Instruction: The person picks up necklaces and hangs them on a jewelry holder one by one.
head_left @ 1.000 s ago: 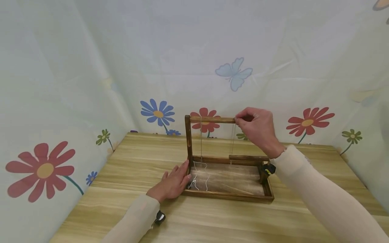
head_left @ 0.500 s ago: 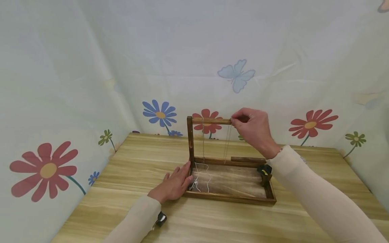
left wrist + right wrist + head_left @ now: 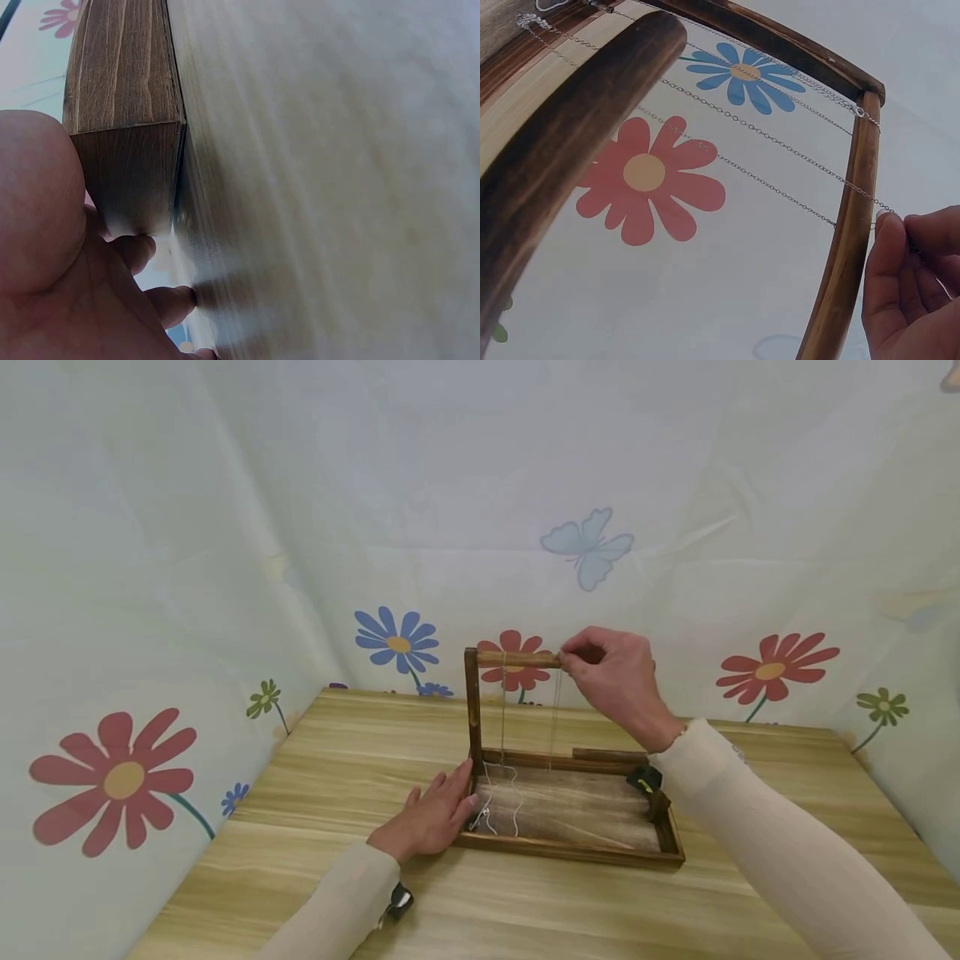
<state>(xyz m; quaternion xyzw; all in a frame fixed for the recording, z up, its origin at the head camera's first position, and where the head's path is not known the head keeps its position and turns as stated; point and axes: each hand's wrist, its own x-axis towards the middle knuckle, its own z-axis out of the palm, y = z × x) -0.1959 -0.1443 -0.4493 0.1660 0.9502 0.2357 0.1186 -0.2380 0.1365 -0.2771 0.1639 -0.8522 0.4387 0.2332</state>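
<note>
A dark wooden jewellery stand has a tray (image 3: 592,802), a left post (image 3: 472,706) and a high crossbar (image 3: 517,658). My right hand (image 3: 618,681) pinches a fine chain necklace (image 3: 554,718) at that bar, thumb against fingertips; the pinch shows closely in the right wrist view, by the bar (image 3: 853,225). Its strands hang down toward the tray. Another chain (image 3: 503,710) hangs nearer the post, with its lower part lying in the tray. My left hand (image 3: 431,814), fingers extended, rests against the tray's left end, a wooden corner (image 3: 124,97) close by in the left wrist view.
A lower, shorter bar (image 3: 611,755) extends at the stand's right side on a short post (image 3: 658,807). The stand sits on a wood-grain table (image 3: 360,735). A flower-printed cloth (image 3: 450,510) hangs behind. Black devices are strapped at the left wrist (image 3: 400,900) and right wrist (image 3: 643,778).
My right hand has moved left along the crossbar, bringing the pinched chain nearer the other one. The left hand stays at the tray's end; the head view has shifted slightly.
</note>
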